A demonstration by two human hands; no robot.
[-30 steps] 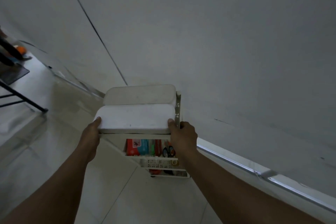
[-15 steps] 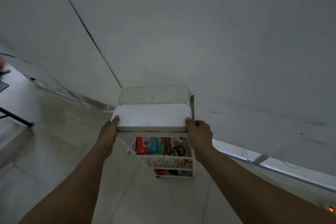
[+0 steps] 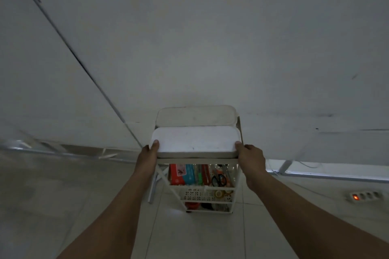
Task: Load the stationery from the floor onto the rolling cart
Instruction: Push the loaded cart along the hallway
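A white rolling cart (image 3: 236, 183) stands close to the wall in front of me. Two white padded lids cover its top; the near lid (image 3: 194, 142) is gripped at both ends. My left hand (image 3: 148, 156) holds its left end and my right hand (image 3: 250, 157) holds its right end, thumbs on top. Below, the middle shelf holds a red and teal box (image 3: 182, 174), pens and black-handled scissors (image 3: 219, 180). Tape rolls (image 3: 220, 194) sit behind the perforated basket front. The lowest shelf shows dark and red items, too dim to name.
A white wall (image 3: 189, 38) rises right behind the cart, with a metal skirting rail along its base. A power strip (image 3: 367, 195) with a lit orange switch lies on the tiled floor at the right, its cable running along the wall.
The view has swung right and the cart has moved with my hands toward the wall. The black table legs at the left have left the view; a power strip appeared at the right.
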